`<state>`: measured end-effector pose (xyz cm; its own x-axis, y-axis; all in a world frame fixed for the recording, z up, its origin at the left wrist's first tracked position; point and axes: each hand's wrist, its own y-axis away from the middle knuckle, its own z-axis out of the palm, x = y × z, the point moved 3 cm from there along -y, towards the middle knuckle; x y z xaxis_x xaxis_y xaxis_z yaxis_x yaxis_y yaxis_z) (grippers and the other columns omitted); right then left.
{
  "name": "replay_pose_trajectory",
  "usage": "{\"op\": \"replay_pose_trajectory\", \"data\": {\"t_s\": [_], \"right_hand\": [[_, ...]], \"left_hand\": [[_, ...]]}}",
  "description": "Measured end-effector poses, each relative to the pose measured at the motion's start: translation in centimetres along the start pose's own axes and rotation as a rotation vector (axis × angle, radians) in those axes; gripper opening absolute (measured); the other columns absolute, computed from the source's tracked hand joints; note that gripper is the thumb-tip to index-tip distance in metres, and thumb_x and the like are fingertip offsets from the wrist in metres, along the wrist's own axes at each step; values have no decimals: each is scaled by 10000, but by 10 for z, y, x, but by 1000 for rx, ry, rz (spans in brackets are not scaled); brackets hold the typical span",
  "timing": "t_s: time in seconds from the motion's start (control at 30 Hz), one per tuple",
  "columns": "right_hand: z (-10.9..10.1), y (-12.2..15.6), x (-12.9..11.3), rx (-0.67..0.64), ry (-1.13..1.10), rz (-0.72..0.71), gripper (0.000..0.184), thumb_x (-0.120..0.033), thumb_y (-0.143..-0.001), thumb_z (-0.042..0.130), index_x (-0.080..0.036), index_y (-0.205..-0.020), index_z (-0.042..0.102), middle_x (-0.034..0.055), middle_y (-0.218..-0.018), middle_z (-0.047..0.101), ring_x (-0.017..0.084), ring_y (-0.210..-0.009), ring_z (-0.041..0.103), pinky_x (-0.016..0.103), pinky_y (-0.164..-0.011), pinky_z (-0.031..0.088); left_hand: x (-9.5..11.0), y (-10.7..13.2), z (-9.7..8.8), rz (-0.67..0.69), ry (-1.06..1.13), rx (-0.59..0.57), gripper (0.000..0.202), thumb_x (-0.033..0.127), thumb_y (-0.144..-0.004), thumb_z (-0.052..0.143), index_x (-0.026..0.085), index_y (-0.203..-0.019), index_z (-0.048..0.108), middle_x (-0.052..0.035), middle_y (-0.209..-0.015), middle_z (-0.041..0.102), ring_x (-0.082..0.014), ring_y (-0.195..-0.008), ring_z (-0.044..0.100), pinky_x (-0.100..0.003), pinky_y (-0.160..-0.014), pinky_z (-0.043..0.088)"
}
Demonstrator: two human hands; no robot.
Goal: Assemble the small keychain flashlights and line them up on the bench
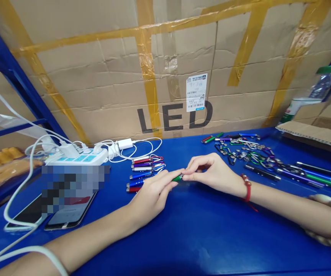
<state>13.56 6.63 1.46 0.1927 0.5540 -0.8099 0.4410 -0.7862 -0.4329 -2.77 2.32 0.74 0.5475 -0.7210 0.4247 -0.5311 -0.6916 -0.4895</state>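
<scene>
A small green metal tube, like a mini flashlight (177,178), lies between my hands just above the blue table. My left hand (154,191) is closed around it, fingers covering most of its length. At its right end the thumb and forefinger of my right hand (204,168) pinch the tip; any small part between them is too small to make out. Beside my left hand, several red, purple, white and blue mini flashlights (141,175) lie in a row, some with carabiner clips (157,167) at their ends.
A pile of loose carabiners (253,156) and several pen-like tubes (297,177) lie to the right. At left are a power strip (82,159) with white cables and two phones (70,218). A large cardboard box (102,88) stands behind; a bottle (322,86) is far right.
</scene>
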Motion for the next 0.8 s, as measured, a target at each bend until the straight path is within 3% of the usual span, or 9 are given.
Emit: {"op": "replay_pose_trajectory", "data": {"t_s": [0.13, 0.27, 0.4, 0.6, 0.8], "right_hand": [[0, 1, -7, 30, 69, -174, 196, -348, -684, 712, -159, -633, 700, 37, -676, 679, 127, -617, 607, 239, -546, 464], [-5, -2, -14, -68, 197, -432, 136, -289, -753, 664, -173, -692, 701, 40, -737, 683, 128, -716, 590, 262, -655, 488], [-10, -2, -16, -98, 328, -603, 129, -219, -814, 597, -189, -739, 697, 32, -791, 666, 119, -752, 553, 260, -689, 473], [-11, 5, -17, -51, 461, -641, 186, -244, -827, 583, -214, -679, 692, 25, -834, 580, 108, -784, 516, 216, -625, 432], [-8, 8, -18, -70, 370, -617, 177, -256, -812, 601, -214, -667, 693, 11, -784, 511, 96, -734, 487, 205, -585, 400]], "left_hand": [[0, -3, -2, -92, 58, 12, 287, 170, -895, 386, 170, -1108, 578, -46, -850, 643, -135, -655, 556, -259, -685, 480], [0, -7, -3, -184, 106, 12, 275, 197, -899, 382, 159, -1078, 588, -15, -701, 603, -128, -604, 538, -239, -623, 462], [1, -7, -4, -188, 128, -2, 261, 216, -901, 379, 169, -1048, 590, -19, -732, 609, -133, -621, 537, -243, -630, 451], [-1, -3, -1, -146, 125, -90, 222, 237, -916, 346, 180, -997, 544, 3, -705, 547, -121, -590, 472, -223, -571, 385], [1, -2, 0, -88, 107, -86, 139, 186, -895, 352, 186, -872, 489, 6, -727, 547, -113, -577, 466, -215, -557, 362]]}}
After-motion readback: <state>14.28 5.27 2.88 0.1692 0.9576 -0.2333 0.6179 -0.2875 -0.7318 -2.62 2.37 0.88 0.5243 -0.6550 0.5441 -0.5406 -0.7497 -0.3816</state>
